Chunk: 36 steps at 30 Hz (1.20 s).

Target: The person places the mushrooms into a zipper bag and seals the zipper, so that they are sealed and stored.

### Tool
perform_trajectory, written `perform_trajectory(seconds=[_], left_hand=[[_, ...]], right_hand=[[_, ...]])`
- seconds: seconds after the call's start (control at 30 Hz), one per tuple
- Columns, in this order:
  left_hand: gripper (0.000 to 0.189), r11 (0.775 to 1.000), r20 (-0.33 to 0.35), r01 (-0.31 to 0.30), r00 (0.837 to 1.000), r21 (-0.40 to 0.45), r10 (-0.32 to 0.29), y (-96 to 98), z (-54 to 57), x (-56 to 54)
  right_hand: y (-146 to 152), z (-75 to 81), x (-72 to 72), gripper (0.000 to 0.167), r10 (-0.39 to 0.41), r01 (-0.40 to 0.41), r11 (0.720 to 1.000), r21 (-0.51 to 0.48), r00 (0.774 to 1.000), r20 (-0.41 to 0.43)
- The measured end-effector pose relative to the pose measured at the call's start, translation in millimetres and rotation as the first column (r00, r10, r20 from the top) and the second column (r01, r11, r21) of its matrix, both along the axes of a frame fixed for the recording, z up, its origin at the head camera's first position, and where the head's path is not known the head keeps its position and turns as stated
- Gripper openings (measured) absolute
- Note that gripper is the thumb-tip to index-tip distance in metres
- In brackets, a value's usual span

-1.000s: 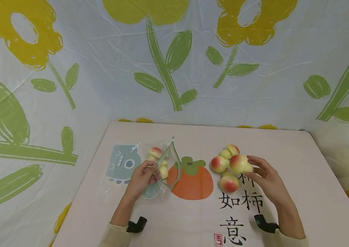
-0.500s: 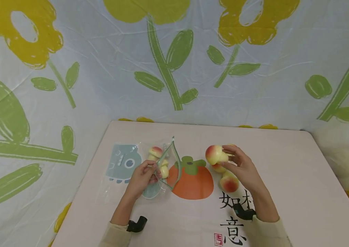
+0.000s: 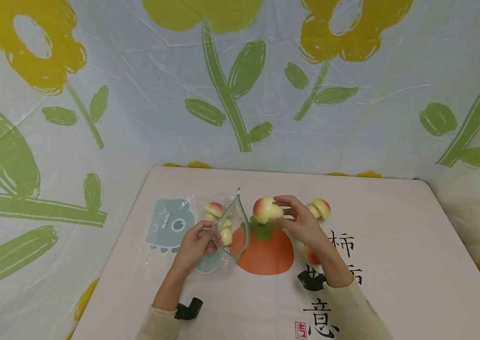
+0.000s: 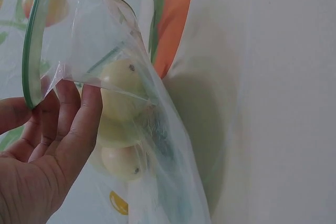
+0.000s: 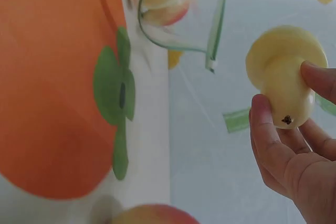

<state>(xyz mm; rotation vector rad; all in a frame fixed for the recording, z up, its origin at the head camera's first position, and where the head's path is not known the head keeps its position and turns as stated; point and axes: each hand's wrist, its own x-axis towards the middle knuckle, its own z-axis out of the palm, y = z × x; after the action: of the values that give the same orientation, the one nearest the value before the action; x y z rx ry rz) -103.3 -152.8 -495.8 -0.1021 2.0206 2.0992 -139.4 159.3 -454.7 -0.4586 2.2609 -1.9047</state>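
My left hand (image 3: 197, 243) pinches the rim of a clear zip bag (image 4: 79, 30), whose green-edged mouth stands open toward the right. Inside lie several toy mushrooms (image 3: 214, 209), pale yellow with red-tinted caps; their pale undersides (image 4: 121, 90) show through the plastic in the left wrist view. With thumb and fingers my right hand (image 3: 301, 222) holds another toy mushroom (image 5: 286, 77) by its stem, cap toward the bag. It hovers just right of the bag's mouth, apart from it. On the table behind the right hand lies a mushroom (image 3: 321, 208); one more (image 3: 311, 255) is partly hidden by the wrist.
The pale table mat (image 3: 392, 236) carries a printed orange persimmon (image 3: 265, 257), a blue cartoon figure (image 3: 172, 224) under the bag, and black characters (image 3: 320, 318). A flower-printed cloth (image 3: 138, 94) hangs behind and beside the table.
My right hand has carried its mushroom leftward from above the loose mushrooms to near the bag's mouth. The left hand and bag have stayed put.
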Motion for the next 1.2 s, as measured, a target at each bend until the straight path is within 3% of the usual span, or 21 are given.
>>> perform_trajectory(seconds=[0.2, 0.37, 0.63, 0.8, 1.03, 1.2], left_hand=[[0.019, 1.000, -0.004, 0.002, 1.000, -0.011, -0.002, -1.1, -1.9, 0.6], [0.019, 1.000, -0.002, 0.004, 1.000, -0.009, -0.004, -1.9, -2.6, 0.7], [0.019, 1.000, 0.003, -0.003, 1.000, -0.010, 0.003, -2.3, -2.7, 1.2], [0.020, 1.000, 0.008, -0.005, 1.000, 0.008, 0.005, -1.9, -1.0, 1.5], [0.020, 1.000, 0.001, -0.010, 1.000, 0.006, 0.010, -1.3, -0.6, 1.3], [0.019, 1.000, -0.012, -0.006, 1.000, -0.006, 0.005, -1.6, -2.0, 1.1]], right_hand=[[-17, -15.0, -6.7, 0.051, 0.038, -0.038, 0.999, -0.011, 0.999, 0.030], [-27, -21.6, -8.6, 0.052, 0.038, -0.040, 0.998, 0.038, 0.997, 0.068], [-43, 1.4, 2.9, 0.050, 0.049, -0.059, 0.991, 0.124, 0.996, 0.080], [-49, 0.6, 5.8, 0.048, 0.053, -0.061, 0.988, 0.143, 0.997, 0.060], [-54, -39.5, -6.1, 0.046, 0.044, -0.051, 0.977, 0.206, 0.998, 0.038], [-61, -43.5, -4.9, 0.044, 0.029, -0.034, 0.967, 0.251, 0.999, 0.024]])
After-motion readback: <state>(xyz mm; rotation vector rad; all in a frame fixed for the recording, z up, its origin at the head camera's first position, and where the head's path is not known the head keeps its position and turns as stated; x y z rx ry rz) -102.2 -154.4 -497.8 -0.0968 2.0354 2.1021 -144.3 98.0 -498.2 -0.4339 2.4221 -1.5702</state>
